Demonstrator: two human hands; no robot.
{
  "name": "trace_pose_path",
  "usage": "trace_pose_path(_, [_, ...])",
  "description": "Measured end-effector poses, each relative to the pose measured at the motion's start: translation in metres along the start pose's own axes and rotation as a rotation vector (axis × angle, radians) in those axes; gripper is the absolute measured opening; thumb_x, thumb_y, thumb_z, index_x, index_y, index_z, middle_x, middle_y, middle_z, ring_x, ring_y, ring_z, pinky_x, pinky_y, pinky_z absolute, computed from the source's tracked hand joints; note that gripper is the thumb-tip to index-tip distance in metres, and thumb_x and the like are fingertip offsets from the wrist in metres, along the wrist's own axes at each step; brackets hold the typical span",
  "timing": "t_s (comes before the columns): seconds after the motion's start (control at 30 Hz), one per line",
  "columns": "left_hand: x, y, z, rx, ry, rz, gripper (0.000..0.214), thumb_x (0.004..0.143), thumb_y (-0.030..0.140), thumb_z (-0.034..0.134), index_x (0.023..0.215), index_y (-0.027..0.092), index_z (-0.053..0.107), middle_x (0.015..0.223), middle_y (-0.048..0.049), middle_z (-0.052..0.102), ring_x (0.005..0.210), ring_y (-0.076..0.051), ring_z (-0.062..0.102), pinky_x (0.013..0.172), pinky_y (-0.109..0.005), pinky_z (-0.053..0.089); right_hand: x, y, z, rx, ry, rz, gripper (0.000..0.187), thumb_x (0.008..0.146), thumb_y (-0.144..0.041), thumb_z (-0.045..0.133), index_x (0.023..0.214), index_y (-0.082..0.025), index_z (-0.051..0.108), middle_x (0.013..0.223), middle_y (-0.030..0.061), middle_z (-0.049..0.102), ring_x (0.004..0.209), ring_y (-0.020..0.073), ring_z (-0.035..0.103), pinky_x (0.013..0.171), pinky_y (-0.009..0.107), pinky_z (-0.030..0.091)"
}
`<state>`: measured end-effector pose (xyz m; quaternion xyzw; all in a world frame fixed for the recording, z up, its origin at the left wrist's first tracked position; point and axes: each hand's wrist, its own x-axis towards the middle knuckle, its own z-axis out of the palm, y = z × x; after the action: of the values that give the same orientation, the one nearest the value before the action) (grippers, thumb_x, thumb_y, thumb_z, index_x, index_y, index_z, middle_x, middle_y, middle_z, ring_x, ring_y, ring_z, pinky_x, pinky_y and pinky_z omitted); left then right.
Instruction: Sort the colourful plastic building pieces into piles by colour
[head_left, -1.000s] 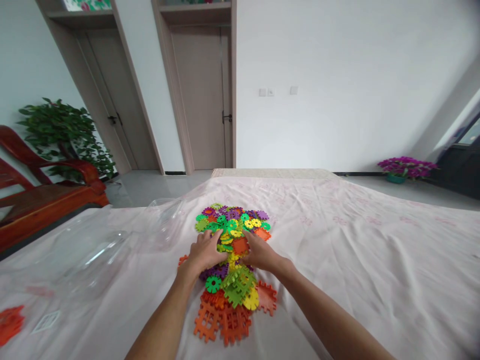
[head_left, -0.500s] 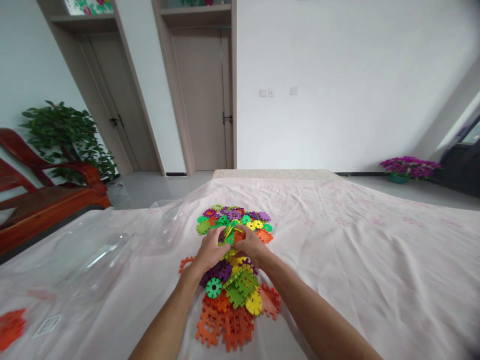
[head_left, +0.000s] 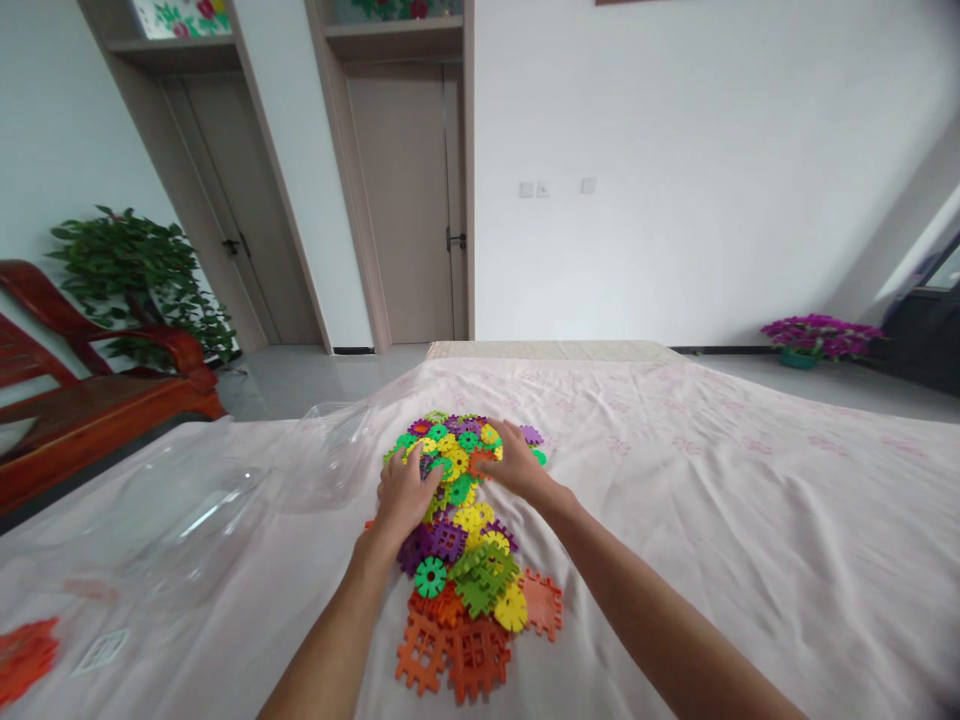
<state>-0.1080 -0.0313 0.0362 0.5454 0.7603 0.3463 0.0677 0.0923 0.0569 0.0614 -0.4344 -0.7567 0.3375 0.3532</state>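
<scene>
The fingers of the left hand (head_left: 405,490) spread over the left side of the pile of plastic pieces (head_left: 456,462); those of the right hand (head_left: 519,462) arched over its right side, thumb apart — nothing visibly pinched. The pieces looked light, stiff and smooth, apt to slide, and best held by their notched rims. Orange plates (head_left: 491,668) lay at the pile's near end, a clear container (head_left: 196,520) left of it, the pale cloth (head_left: 712,540) beneath it.

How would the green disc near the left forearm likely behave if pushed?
The green disc looks thin, so probably light; lying flat, it should slide rather than roll. Its notched rim might catch nearby purple pieces.
</scene>
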Motion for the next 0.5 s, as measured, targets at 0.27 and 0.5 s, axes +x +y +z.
trace_pose_path(0.27, [-0.006,0.002,-0.071,0.040,-0.692,0.223,0.098,0.057,0.055,0.083,0.146,0.026,0.053,0.152,-0.0112,0.051,0.139,-0.036,0.047,0.115,-0.043,0.036,-0.067,0.003,-0.061,-0.218,-0.814,-0.090,0.137,0.048,-0.054,0.093,0.162,-0.022,0.022,0.166,0.0157,0.024,0.151,0.0389,0.023,0.123,0.051,0.020])
trace_pose_path(0.5, [-0.030,0.030,-0.053,0.354,-0.796,0.227,0.115,0.046,0.028,0.081,0.154,0.031,0.041,0.163,-0.0112,0.030,0.149,-0.043,0.027,0.114,-0.050,0.037,-0.101,0.001,-0.028,-0.495,-0.644,-0.195,0.127,0.053,-0.052,0.088,0.160,-0.019,0.029,0.161,0.0203,0.033,0.147,0.0426,0.031,0.120,0.054,0.026])
